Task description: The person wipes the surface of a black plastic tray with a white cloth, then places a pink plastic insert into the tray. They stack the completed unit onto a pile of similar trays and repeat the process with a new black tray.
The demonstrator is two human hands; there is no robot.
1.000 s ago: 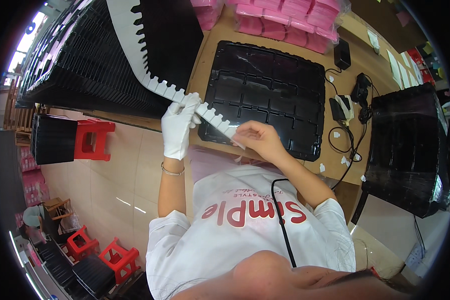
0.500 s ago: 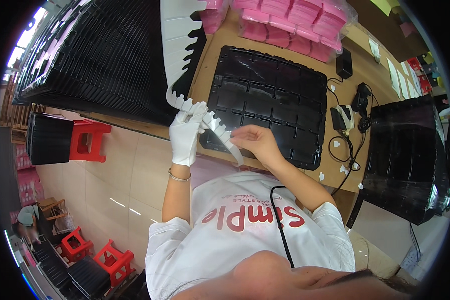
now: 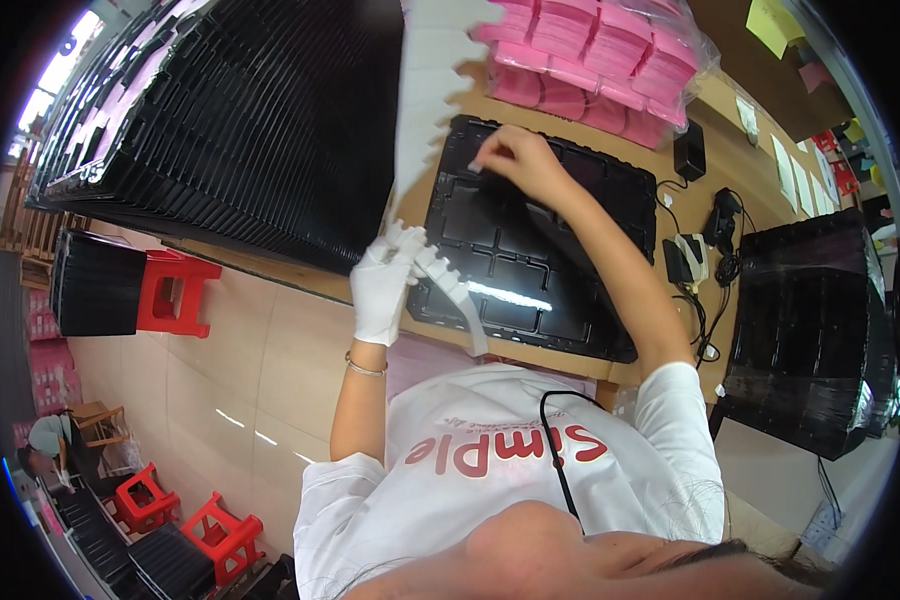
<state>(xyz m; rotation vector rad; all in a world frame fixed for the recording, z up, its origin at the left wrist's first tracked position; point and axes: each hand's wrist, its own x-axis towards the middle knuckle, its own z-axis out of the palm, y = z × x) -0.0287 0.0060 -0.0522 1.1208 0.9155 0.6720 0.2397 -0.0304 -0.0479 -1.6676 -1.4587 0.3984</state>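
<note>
My left hand [image 3: 385, 285], in a white glove, is closed around a long white strip [image 3: 432, 110] with tabs along one edge. One end of the strip [image 3: 460, 300] hangs toward me below the glove; the rest rises away past the top of the view. Under my bare right hand [image 3: 522, 162] lies a black moulded plastic tray [image 3: 530, 235] with shallow compartments. Thumb and fingertips are pinched over the tray's far left part, on a small whitish piece [image 3: 476, 168] that looks like a sticker tab. Whether that piece touches the tray I cannot tell.
Tall stacks of black trays [image 3: 240, 130] rise at left, with another wrapped stack [image 3: 800, 330] at right. Bagged pink pieces [image 3: 590, 60] sit behind the tray. Black cables [image 3: 725, 240] lie on the table's right side. Red stools [image 3: 175, 290] and another person [image 3: 55, 440] are at left.
My right hand has left the strip and moved away from me, over the far part of the tray, with a small whitish piece. My left hand and the strip have shifted slightly right.
</note>
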